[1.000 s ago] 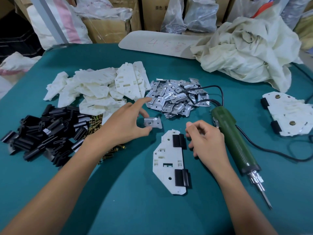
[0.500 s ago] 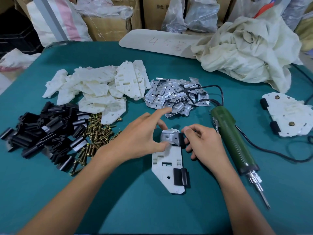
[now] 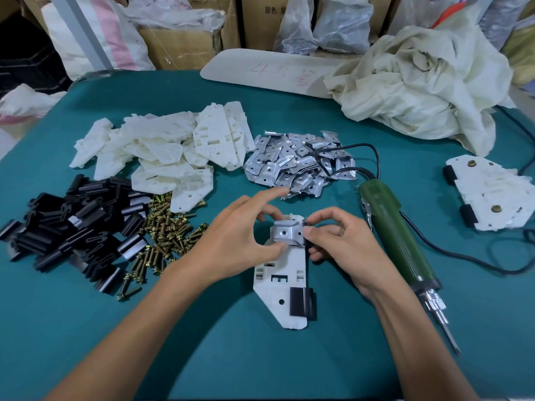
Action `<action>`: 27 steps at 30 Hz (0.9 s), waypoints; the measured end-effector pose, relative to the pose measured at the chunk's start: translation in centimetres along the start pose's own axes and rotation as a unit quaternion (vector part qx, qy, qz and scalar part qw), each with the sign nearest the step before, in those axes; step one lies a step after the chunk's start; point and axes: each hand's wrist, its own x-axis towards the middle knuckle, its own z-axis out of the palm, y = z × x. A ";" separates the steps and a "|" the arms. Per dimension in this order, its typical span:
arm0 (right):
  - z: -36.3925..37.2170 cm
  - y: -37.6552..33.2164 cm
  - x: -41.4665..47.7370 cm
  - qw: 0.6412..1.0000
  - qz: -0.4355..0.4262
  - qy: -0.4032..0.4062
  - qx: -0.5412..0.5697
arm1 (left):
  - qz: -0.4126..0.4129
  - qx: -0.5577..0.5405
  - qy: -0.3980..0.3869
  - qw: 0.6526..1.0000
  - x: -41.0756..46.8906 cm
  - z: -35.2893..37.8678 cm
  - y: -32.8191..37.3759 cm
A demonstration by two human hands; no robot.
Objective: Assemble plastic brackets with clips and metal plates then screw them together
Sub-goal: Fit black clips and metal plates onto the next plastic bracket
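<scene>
A white plastic bracket (image 3: 282, 280) lies flat on the green table, a black clip (image 3: 302, 303) on its near right edge. A small metal plate (image 3: 287, 233) sits on the bracket's far end, over a second black clip that is mostly hidden. My left hand (image 3: 237, 244) pinches the plate's left side. My right hand (image 3: 337, 241) pinches its right side with thumb and forefinger. Spare parts lie behind: white brackets (image 3: 162, 157), metal plates (image 3: 298, 166), black clips (image 3: 72, 224) and brass screws (image 3: 162, 235).
A green electric screwdriver (image 3: 396, 235) lies to the right of my right hand, bit toward me, its black cable looping away. Finished brackets (image 3: 492, 192) are stacked at the far right. A crumpled cream cloth (image 3: 419, 79) and a white board (image 3: 269, 70) lie at the back.
My left hand carried the metal plate right from beside the bracket onto its far end. My right hand shifted in to pinch the plate's other side.
</scene>
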 end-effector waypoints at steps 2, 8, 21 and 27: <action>0.1 -0.1 -0.1 1.000 -0.001 -0.005 0.017 | 0.004 -0.012 0.022 1.000 -0.3 0.3 -0.1; 0.7 -0.6 -0.3 0.996 -0.015 0.020 0.087 | -0.039 -0.123 0.075 0.989 -1.2 1.3 -0.5; 0.9 -0.8 -0.3 0.992 -0.023 0.009 0.123 | -0.141 -0.371 -0.012 0.918 -1.6 2.1 -0.6; 1.1 -0.6 -0.2 0.992 -0.020 0.001 0.127 | -0.142 -0.370 -0.016 0.918 -1.6 2.1 -1.0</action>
